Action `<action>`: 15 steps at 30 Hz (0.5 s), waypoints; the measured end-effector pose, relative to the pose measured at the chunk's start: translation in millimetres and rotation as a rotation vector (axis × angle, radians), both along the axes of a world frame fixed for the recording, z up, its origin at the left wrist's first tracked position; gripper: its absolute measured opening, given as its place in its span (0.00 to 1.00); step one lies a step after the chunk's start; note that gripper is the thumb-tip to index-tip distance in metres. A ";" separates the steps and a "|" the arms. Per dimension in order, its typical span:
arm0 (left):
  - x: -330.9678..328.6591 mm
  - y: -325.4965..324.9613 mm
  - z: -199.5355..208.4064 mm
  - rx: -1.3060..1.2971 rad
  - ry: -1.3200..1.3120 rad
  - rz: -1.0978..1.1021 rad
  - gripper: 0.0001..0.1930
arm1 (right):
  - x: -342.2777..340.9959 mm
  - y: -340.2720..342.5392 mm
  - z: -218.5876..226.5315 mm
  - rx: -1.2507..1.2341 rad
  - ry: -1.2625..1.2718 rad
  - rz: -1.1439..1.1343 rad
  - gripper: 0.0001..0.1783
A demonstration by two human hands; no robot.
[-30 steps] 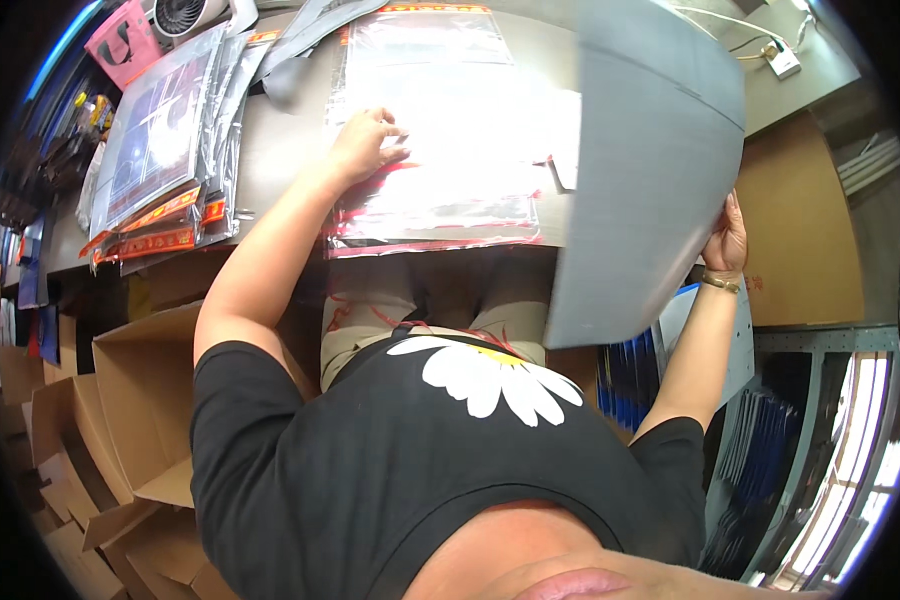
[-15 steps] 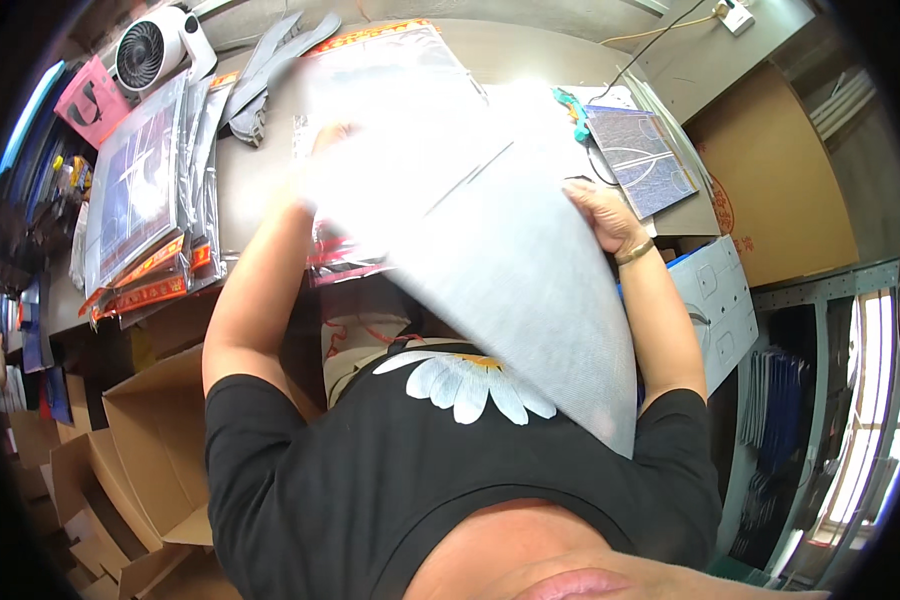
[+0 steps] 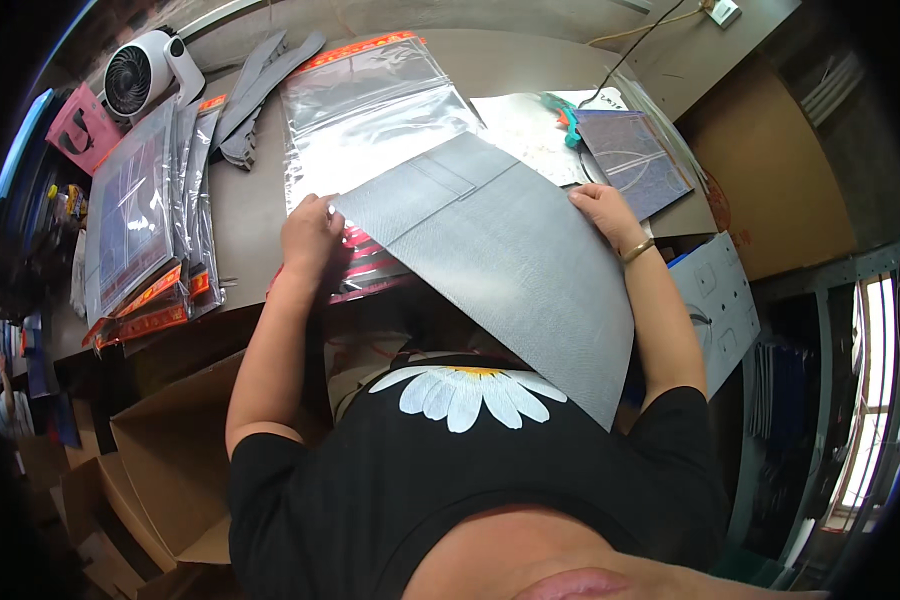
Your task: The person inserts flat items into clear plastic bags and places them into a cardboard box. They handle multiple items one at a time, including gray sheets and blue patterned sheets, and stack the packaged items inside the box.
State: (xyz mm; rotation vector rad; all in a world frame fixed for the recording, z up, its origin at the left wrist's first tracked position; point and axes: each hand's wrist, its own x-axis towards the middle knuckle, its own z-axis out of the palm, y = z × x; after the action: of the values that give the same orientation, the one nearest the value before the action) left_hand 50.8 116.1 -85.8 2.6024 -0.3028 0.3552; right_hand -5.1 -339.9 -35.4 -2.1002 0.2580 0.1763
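A large grey textured sheet (image 3: 510,280) with thin dark lines across its upper part is held out at a slant in front of me. My left hand (image 3: 313,238) grips its left corner, fingers curled. My right hand (image 3: 605,212) pinches its right edge between thumb and fingers. Behind and partly under the sheet lies a pile of clear plastic bags (image 3: 370,95) with an orange-red top strip. The sheet's near corner hangs down beside my right forearm, close to my shirt.
At the left lie several bagged blue sheets (image 3: 140,215), with a white fan (image 3: 135,78) and a pink bag (image 3: 82,130) behind. Grey strips (image 3: 255,100) sit beside the bags. To the right are a patterned blue panel (image 3: 630,160) and a teal tool (image 3: 562,115). Cardboard boxes (image 3: 170,440) stand below left.
The sheet has come down and turned from over the plastic bags, so its lines and the bags now show clearly. My left hand has moved lower; my right hand keeps nearly the same place.
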 end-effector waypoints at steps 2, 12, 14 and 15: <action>-9.8 -1.6 6.6 -0.217 0.081 0.084 0.14 | -3.5 25.0 11.3 -0.489 -0.206 0.105 0.18; -35.5 -34.3 33.8 -1.394 0.275 -0.068 0.17 | -41.4 226.6 52.5 -0.783 -0.672 0.789 0.41; -37.4 -35.6 32.3 -1.412 0.249 -0.070 0.19 | -43.5 235.7 39.1 -0.918 -0.699 0.804 0.42; -36.8 -35.0 28.2 -1.400 0.226 -0.052 0.20 | -47.3 240.8 37.3 -0.865 -0.684 0.800 0.41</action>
State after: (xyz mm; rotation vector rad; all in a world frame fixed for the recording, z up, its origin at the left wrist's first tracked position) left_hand 13.9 81.1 -57.7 1.2300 0.0053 0.1389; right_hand -52.3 -99.1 1.9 -2.8433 -1.1096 -0.2418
